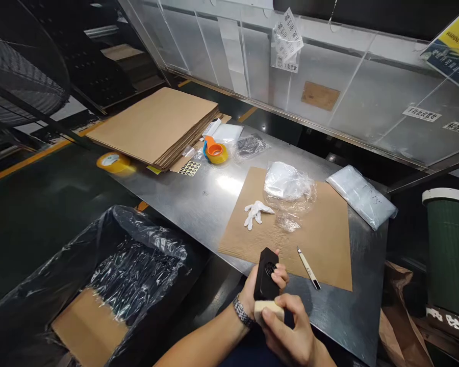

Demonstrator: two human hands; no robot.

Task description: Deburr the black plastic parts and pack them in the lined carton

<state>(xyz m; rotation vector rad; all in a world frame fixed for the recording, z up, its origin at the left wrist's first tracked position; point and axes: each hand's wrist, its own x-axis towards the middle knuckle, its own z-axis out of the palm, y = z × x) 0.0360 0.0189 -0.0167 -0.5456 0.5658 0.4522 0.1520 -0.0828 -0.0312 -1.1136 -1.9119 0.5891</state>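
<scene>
Left hand (248, 293): fingers closed around the black unit (265, 290).
Right hand (296, 331): thumb and fingers pinching the cream block (266, 307) at the lower end of the black unit.
Unit position: raised, near edge of the steel table (183, 199).
Slim tool (308, 267): lying on the cardboard (331, 229), near the hands.
Glove (256, 213): on the cardboard, left of the plastic bag (285, 182).

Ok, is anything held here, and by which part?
The left hand grips a black object by its sides; the right hand pinches a pale block by its near face and right end.
</scene>
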